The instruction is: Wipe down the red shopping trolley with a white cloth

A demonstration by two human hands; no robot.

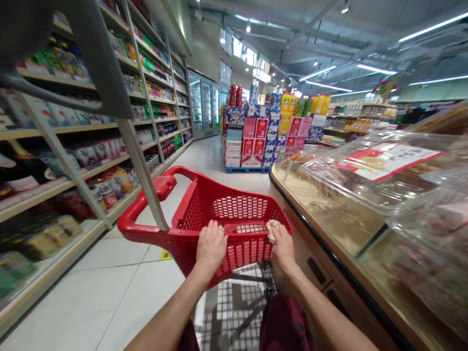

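1. The left hand [212,243] lies palm down over the near rim of the basket, fingers together and slightly bent over the edge. Its fingertips are tucked inside, so I cannot tell how firmly it grips; no loose item shows in it.
2. The right hand [283,246], near the basket's right corner, is half closed, its fingers bent around a wad and pressing it to the same rim.
3. That wad, a crumpled white wipe [271,231], sticks out on the inner side of the right hand. Whether it is cloth or paper I cannot tell; it should be light, soft and easily bunched, best held flat under the fingers.
4. The red plastic shopping cart [252,256] stands right in front of the person, under both hands. Its perforated walls look stiff and hard to damage, the smooth rim perhaps a little slippery. It probably rolls readily, so the thick rim, or the looped red handle [127,222] left of the left hand, gives the steadiest hold.
5. Right beside the cart runs a display counter [307,229] carrying clear plastic food boxes [365,195].
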